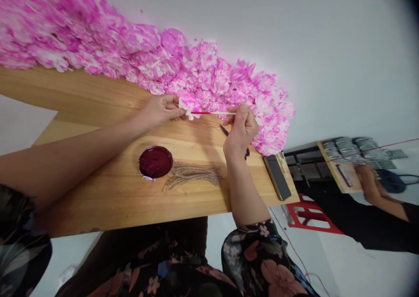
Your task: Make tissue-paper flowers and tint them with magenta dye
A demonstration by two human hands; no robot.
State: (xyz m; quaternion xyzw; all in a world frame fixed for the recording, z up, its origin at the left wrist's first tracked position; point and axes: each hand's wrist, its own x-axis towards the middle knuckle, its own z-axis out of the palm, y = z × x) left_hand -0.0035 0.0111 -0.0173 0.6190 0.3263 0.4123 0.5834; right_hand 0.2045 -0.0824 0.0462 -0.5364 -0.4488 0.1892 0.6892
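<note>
My left hand (163,110) pinches a small white and pink paper flower (187,105) just in front of the big flower pile. My right hand (241,129) is closed round the end of a thin stick (214,113) whose red-stained tip touches that flower. A dark pair of scissors (225,131) pokes out from under the right hand. On the wooden table (98,114), nearer to me, sit a round dish of dark red dye (156,162) and a bundle of twine pieces (193,175).
A long heap of pink and white paper flowers (131,48) runs along the table's far edge against the white wall. A dark phone (277,177) lies at the table's right end. Beyond it are a red stool (307,216) and another person's hand (368,182) at a second board.
</note>
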